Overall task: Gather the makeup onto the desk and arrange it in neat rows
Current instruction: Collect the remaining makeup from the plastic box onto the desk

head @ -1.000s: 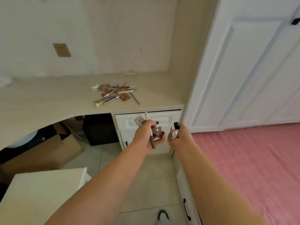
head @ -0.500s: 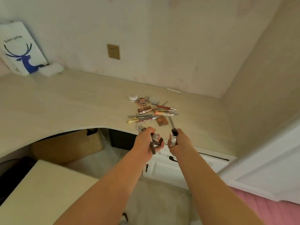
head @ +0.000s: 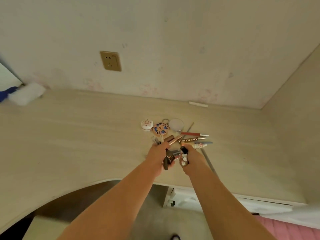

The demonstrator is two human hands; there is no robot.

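A loose pile of makeup (head: 188, 139) lies on the pale wooden desk (head: 78, 135): pencils, tubes, a white round compact (head: 176, 124), a patterned round case (head: 160, 129) and a small white pot (head: 147, 124). My left hand (head: 158, 155) grips a bundle of makeup items (head: 168, 157), among them a brown pencil and a metallic tube, just above the near side of the pile. My right hand (head: 191, 157) holds a small bottle with a black cap (head: 183, 155) beside it. Both hands hover over the desk, almost touching each other.
A gold wall socket (head: 110, 60) sits on the back wall. A white cloth (head: 26, 94) and a blue-printed bag (head: 7, 84) stand at the far left. A side wall closes the desk on the right. White drawers (head: 190, 200) lie below the desk edge, pink bedding (head: 285, 229) at bottom right.
I have come closer to the desk. Both hands, still holding their items, moved forward from in front of the drawers to above the near side of the pile.
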